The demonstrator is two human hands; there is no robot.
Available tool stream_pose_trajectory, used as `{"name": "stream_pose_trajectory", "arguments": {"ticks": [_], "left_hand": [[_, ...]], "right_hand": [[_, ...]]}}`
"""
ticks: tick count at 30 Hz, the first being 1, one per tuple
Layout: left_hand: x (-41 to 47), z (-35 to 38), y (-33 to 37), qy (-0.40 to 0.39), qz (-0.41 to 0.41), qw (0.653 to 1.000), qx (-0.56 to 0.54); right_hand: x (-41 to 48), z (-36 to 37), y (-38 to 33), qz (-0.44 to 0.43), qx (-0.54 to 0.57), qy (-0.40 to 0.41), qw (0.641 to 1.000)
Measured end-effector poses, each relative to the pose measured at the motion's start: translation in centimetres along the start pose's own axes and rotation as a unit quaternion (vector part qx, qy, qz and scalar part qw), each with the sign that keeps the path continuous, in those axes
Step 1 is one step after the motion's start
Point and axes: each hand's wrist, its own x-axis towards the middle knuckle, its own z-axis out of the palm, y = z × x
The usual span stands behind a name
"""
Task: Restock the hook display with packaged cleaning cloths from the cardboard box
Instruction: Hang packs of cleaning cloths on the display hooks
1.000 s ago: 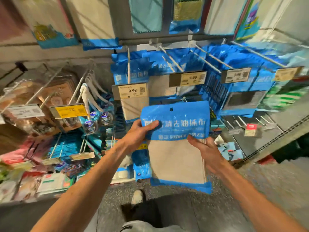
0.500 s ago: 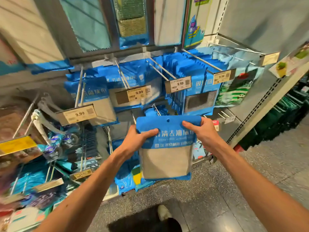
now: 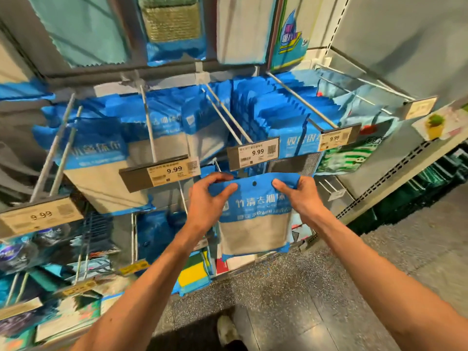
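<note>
Alignment was the whole job at this point. The left hand (image 3: 206, 201) pinched the upper left corner of the packaged cleaning cloth (image 3: 254, 229), thumb on the blue front and fingers curled over the top edge. The right hand (image 3: 302, 198) pinched the upper right corner the same way, thumb in front, its fingers hidden behind the pack. Between them the pack hung upright and stretched flat before the lower middle of the hook display (image 3: 164, 70), just beneath the middle price tag (image 3: 253, 153). Its hang hole (image 3: 254, 183) sat near the top edge, midway between the two thumbs and uncovered.

The hole was not yet on any hook. A thin wire hook (image 3: 217, 165) showed just above the left fingers, up and to the left of the hole; whether that was the one meant for this pack could not be told.

Done well, the step probably called for keeping the header taut between both pinches, so the hole stayed round. The pack would then shift until the hole faced the wire's tip squarely, and both corners would push back together. Pushing one corner alone risked buckling the header or tearing the hole. The top edge could also have snagged under the price tag hanging so close above. The cardboard box was out of view.
</note>
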Motion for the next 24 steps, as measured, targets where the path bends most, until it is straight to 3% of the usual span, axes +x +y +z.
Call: {"name": "stream_pose_trajectory", "arguments": {"ticks": [5, 11, 14, 17, 24], "left_hand": [[0.9, 0.7, 0.2, 0.015, 0.122, 0.987, 0.105], [0.7, 0.3, 1.5, 0.033, 0.259, 0.959, 0.109], [1.2, 0.1, 2.4, 0.031, 0.278, 0.954, 0.105], [1.4, 0.4, 2.7, 0.035, 0.275, 0.946, 0.17], [1.4, 1.5, 3.0, 0.125, 0.284, 0.928, 0.207]], "right_hand": [[1.9, -0.3, -1.1, -0.024, -0.026, -0.019, 0.999], [1.9, -0.4, -2.3, -0.034, 0.023, -0.027, 0.999], [1.9, 0.2, -3.2, -0.049, 0.05, -0.043, 0.997], [1.8, 0.8, -4.0, -0.07, 0.051, -0.064, 0.994], [2.5, 1.4, -5.3, -0.096, 0.056, -0.04, 0.993]]}}
